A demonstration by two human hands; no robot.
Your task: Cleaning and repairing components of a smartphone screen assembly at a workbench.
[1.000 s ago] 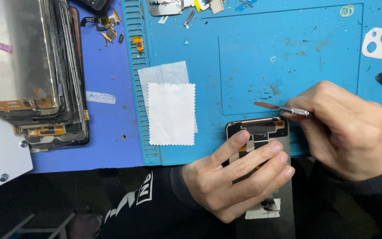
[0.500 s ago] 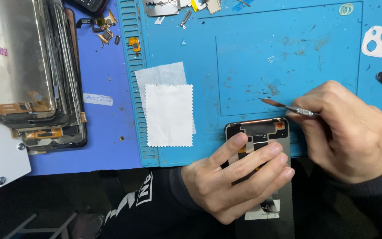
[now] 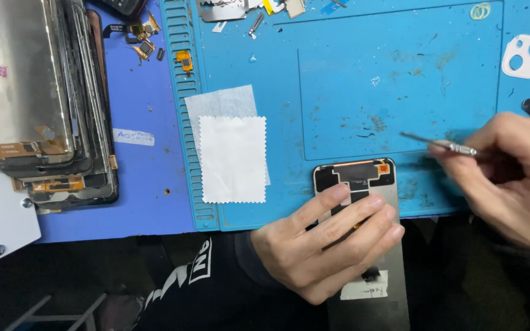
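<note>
Head view: since a second ago the right hand (image 3: 513, 178) has drawn away toward 3 o'clock, so the tweezers (image 3: 440, 144) whose tip sat at the top edge of the phone screen panel (image 3: 363, 184) now point left over bare blue mat (image 3: 400, 73), clear of the panel; reads as the tool coming off the part, nothing visibly lifted out. Right fingers pressed together, pinching the tweezers' shaft; tip looks empty, though it is too thin to be sure. Left hand (image 3: 326, 245) has not moved: fingers spread flat across the panel, pinning it at the mat's 6 o'clock edge, lower half hanging off the counter toward the person. Counts: one panel under the hand, one pair of tweezers, two white wipes (image 3: 231, 153) overlapping at 9 o'clock of the panel, one white camera-cutout frame (image 3: 526, 56) at 2 o'clock, one stack of old screens (image 3: 38, 104) at far 9 o'clock, maybe four or five layers, edges blur together. A few loose flex parts (image 3: 139, 40) and metal bits (image 3: 228, 9) lie along 11 to 12 o'clock, too small to count.
</note>
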